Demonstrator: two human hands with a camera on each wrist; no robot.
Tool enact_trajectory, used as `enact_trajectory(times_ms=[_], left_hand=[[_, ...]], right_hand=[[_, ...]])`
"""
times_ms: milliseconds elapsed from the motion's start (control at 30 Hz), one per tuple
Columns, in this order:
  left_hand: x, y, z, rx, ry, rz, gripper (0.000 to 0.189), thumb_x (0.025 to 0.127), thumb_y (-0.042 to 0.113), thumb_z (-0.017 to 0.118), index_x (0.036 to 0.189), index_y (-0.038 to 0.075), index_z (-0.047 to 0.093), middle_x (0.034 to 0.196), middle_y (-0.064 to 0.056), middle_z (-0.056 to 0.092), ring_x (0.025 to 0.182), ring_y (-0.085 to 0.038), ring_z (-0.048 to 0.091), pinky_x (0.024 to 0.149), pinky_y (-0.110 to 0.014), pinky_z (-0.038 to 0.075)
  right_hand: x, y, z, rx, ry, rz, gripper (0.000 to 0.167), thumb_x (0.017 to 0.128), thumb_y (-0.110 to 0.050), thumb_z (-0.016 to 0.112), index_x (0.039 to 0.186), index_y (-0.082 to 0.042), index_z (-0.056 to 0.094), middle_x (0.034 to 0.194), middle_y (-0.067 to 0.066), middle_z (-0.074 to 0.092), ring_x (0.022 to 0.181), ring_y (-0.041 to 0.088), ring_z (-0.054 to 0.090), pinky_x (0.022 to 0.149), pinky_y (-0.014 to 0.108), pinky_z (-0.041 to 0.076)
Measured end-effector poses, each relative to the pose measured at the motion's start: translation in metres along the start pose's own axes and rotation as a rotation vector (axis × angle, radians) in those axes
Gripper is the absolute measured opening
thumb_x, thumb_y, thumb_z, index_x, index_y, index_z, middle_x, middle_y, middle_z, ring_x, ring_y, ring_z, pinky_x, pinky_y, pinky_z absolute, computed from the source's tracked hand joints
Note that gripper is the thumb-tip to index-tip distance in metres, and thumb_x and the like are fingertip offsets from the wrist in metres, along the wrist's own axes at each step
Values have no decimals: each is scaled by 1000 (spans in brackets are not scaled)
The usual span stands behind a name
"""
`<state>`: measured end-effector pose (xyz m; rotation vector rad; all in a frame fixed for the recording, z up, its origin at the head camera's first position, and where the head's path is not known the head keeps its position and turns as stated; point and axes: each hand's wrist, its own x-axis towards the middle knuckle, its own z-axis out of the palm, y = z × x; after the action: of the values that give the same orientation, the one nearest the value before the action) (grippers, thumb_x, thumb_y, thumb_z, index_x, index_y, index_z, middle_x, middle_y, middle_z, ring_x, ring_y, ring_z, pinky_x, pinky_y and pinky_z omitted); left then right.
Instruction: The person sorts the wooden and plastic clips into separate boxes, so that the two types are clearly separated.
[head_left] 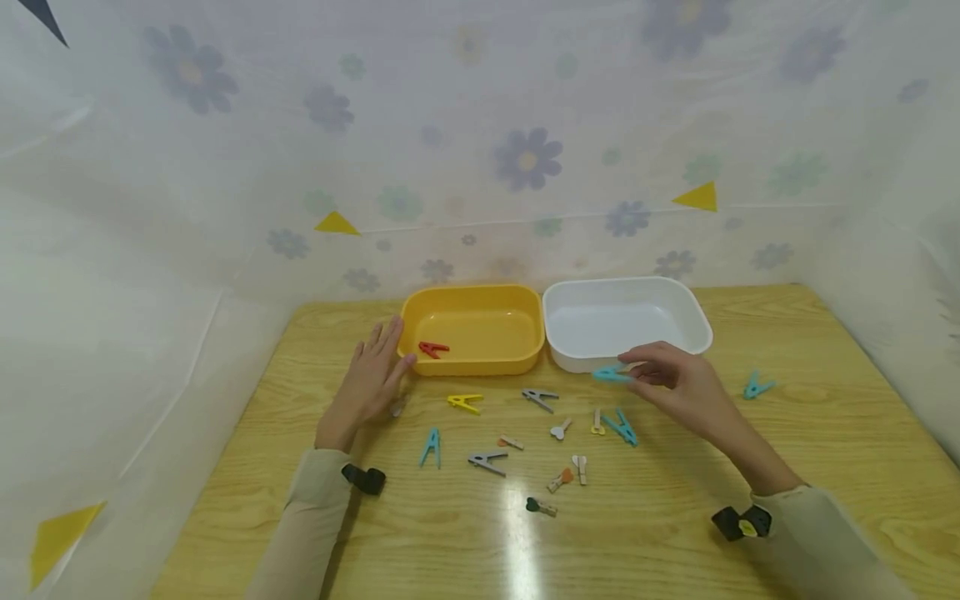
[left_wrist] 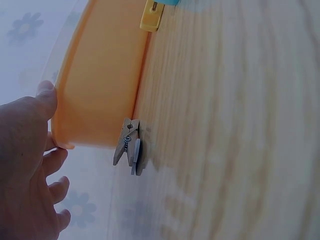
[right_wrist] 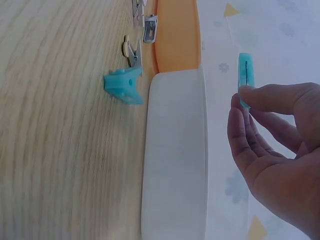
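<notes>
Pinching with the right hand (head_left: 681,385) a blue clothespin (head_left: 611,374) jutting out to its left; touching the yellow tub (head_left: 483,337) with the loosely spread left hand (head_left: 367,381).

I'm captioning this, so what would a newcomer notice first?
Probably the oblong yellow plastic tub and oblong white plastic tub, side by side far back on the woodgrain table. Then the turquoise plastic clothespin pinched by the right hand near the white tub. A red plastic clothespin lies inside the yellow tub, front left.

I register one wood-grain table (head_left: 637,542): far side, yellow tray (head_left: 472,367) left of white tray (head_left: 615,293); nearer, scattered clothespins (head_left: 480,459).
</notes>
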<state>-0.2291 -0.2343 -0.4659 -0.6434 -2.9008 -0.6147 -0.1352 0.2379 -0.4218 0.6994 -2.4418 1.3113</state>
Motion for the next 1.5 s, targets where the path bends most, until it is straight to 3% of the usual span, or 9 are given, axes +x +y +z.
enact_trajectory(times_ms=[467, 733, 1300, 1500], left_hand=[[4, 0, 0, 1, -7, 3, 72, 112, 48, 34, 166, 9, 7, 172, -12, 10, 157, -33, 2, 120, -66, 7], [2, -2, -1, -15, -15, -9, 72, 112, 48, 34, 166, 8, 8, 171, -14, 11, 157, -34, 2, 120, -66, 6], [1, -2, -5, -13, -19, -11, 72, 112, 47, 34, 166, 8, 7, 172, -10, 8, 157, -35, 2, 121, -65, 5], [3, 0, -4, -18, -11, -1, 72, 112, 47, 35, 166, 8, 8, 172, -11, 10, 157, -34, 2, 121, -66, 6]], right_hand=[[33, -5, 33, 45, -12, 39, 28, 90, 4, 76, 118, -2, 74, 111, 11, 71, 88, 20, 72, 76, 22, 58], [58, -14, 58, 85, -45, 102, 26, 91, -2, 77, 117, -3, 75, 111, 12, 71, 90, 24, 72, 77, 28, 59], [105, -23, 101, 87, -48, 82, 29, 90, -5, 80, 118, -1, 74, 113, 13, 70, 91, 27, 72, 81, 39, 61], [120, -27, 112, 75, -56, 125, 28, 91, -7, 80, 118, -3, 74, 118, 12, 70, 92, 25, 72, 82, 40, 60]])
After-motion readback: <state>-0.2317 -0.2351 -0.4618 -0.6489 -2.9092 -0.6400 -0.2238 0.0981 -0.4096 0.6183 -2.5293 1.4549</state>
